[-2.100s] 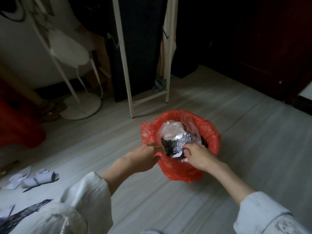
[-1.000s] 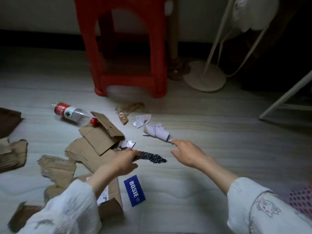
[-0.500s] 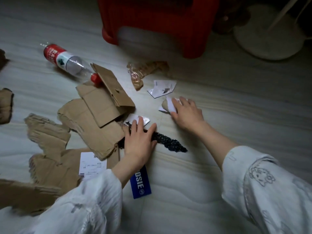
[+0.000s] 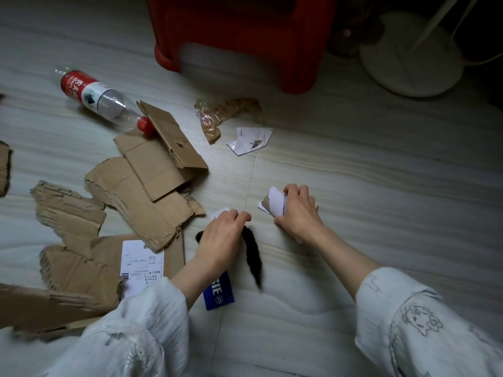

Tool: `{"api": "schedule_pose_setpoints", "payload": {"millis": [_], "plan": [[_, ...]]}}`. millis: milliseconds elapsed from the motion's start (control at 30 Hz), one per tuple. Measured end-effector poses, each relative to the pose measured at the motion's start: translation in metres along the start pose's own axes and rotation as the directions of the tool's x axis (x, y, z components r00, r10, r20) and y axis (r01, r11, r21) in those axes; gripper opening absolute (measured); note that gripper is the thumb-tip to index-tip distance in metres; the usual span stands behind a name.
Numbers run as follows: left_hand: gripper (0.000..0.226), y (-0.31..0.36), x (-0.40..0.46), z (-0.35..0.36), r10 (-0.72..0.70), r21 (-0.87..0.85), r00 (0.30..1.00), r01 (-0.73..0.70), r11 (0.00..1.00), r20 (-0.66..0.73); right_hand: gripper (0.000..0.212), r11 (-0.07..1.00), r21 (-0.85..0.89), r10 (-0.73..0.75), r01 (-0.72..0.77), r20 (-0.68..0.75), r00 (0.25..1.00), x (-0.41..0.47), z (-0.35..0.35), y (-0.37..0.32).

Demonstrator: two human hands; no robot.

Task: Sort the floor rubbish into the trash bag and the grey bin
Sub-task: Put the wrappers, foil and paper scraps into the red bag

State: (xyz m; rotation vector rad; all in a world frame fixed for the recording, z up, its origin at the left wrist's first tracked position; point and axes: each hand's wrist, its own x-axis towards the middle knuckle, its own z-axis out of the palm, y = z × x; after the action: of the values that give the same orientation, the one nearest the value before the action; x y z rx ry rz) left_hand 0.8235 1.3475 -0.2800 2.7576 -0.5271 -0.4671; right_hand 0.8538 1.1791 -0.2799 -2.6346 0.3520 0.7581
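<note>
My left hand (image 4: 221, 238) grips a black netted strip (image 4: 253, 257), which hangs blurred below my fingers, and covers a small white scrap (image 4: 219, 213). My right hand (image 4: 298, 210) holds a crumpled roll of white and brown paper (image 4: 273, 204) just above the floor. Other rubbish lies around: torn cardboard pieces (image 4: 147, 191), an empty plastic bottle (image 4: 100, 99) with a red label and cap, a brown plastic wrapper (image 4: 220, 115), a white paper scrap (image 4: 251, 140) and a blue tag (image 4: 219, 293). Neither the trash bag nor the grey bin is in view.
A red plastic stool (image 4: 239, 36) stands at the top centre. A white round stand base (image 4: 408, 58) sits at the top right. More cardboard (image 4: 4, 167) lies at the left edge. The wood-pattern floor (image 4: 381, 172) stretches out to the right.
I turned from the red bag to the floor rubbish. My left hand closed on the black strip and lifted it. My right hand picked up the paper roll and drew it back.
</note>
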Motion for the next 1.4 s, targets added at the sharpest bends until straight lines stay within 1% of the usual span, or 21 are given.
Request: {"api": "schedule_pose_setpoints", "payload": {"millis": [33,67,133,267,367,433,500,567,667,733,800,867,933,1067,1134,1200,1267,1400], "plan": [[0.049,0.002,-0.002,0.000,-0.030,-0.022,0.999,0.030,0.999,0.029,0.057,0.999,0.016,0.029,-0.030,0.005,1.000,-0.003,0.003,0.001],[0.050,0.003,-0.005,0.001,-0.038,-0.055,0.999,0.039,0.998,0.024,0.055,0.998,0.027,0.053,-0.054,0.013,0.998,-0.007,0.008,0.002],[0.041,0.009,-0.012,-0.004,-0.039,-0.109,0.999,0.039,0.993,0.006,0.047,0.997,0.021,0.074,-0.075,0.032,0.997,-0.019,0.014,0.006],[0.031,0.019,-0.025,-0.005,-0.025,-0.153,0.999,0.030,0.988,0.036,0.038,0.997,-0.058,0.056,-0.052,0.067,0.996,-0.045,0.019,0.020],[0.026,0.025,-0.033,-0.001,-0.010,-0.205,0.995,0.030,0.978,0.099,0.031,0.992,-0.124,0.033,-0.030,0.017,0.999,-0.057,0.018,0.033],[0.026,0.029,-0.041,0.003,-0.013,-0.264,0.988,0.053,0.963,0.153,0.033,0.980,-0.197,-0.006,0.003,-0.017,1.000,-0.058,0.016,0.039],[0.025,0.033,-0.049,0.008,-0.024,-0.323,0.980,0.088,0.942,0.196,0.037,0.966,-0.254,-0.047,0.042,-0.014,0.999,-0.054,0.012,0.041],[0.024,0.032,-0.056,0.010,-0.052,-0.359,0.974,0.130,0.924,0.219,0.036,0.971,-0.234,-0.049,0.050,0.012,0.999,-0.051,0.008,0.041],[0.020,0.027,-0.057,0.011,-0.116,-0.414,0.975,0.185,0.891,0.187,0.030,0.985,-0.164,-0.054,0.056,0.014,0.998,-0.045,0.006,0.042],[0.016,0.026,-0.056,0.009,-0.202,-0.478,0.966,0.256,0.841,0.161,0.032,0.989,-0.128,-0.077,0.078,0.014,0.997,-0.039,0.006,0.045],[0.013,0.027,-0.055,0.009,-0.280,-0.525,0.945,0.328,0.785,0.171,0.036,0.990,-0.091,-0.108,0.110,0.028,0.994,-0.035,0.007,0.049],[0.013,0.030,-0.056,0.010,-0.296,-0.525,0.933,0.359,0.771,0.204,0.036,0.991,-0.066,-0.111,0.112,0.024,0.994,-0.033,0.009,0.050],[0.015,0.029,-0.057,0.011,-0.300,-0.505,0.926,0.377,0.776,0.231,0.035,0.992,-0.083,-0.092,0.092,0.003,0.996,-0.032,0.010,0.047],[0.015,0.022,-0.059,0.010,-0.309,-0.425,0.918,0.389,0.817,0.247,0.039,0.970,-0.241,-0.031,0.024,-0.023,0.999,-0.035,0.012,0.038],[0.016,0.022,-0.062,0.010,-0.292,-0.397,0.926,0.368,0.841,0.240,0.041,0.960,-0.281,-0.010,0.006,-0.014,1.000,-0.038,0.012,0.037],[0.016,0.024,-0.064,0.007,-0.285,-0.393,0.928,0.361,0.846,0.240,0.038,0.972,-0.236,-0.003,0.005,0.006,1.000,-0.042,0.007,0.040],[0.014,0.026,-0.065,0.002,-0.288,-0.394,0.926,0.365,0.844,0.243,0.039,0.988,-0.153,0.025,-0.022,0.017,1.000,-0.048,-0.003,0.044],[0.006,0.038,-0.066,-0.015,-0.284,-0.405,0.925,0.368,0.837,0.252,0.039,0.997,-0.044,0.066,-0.068,-0.032,0.997,-0.069,-0.035,0.055]]}}
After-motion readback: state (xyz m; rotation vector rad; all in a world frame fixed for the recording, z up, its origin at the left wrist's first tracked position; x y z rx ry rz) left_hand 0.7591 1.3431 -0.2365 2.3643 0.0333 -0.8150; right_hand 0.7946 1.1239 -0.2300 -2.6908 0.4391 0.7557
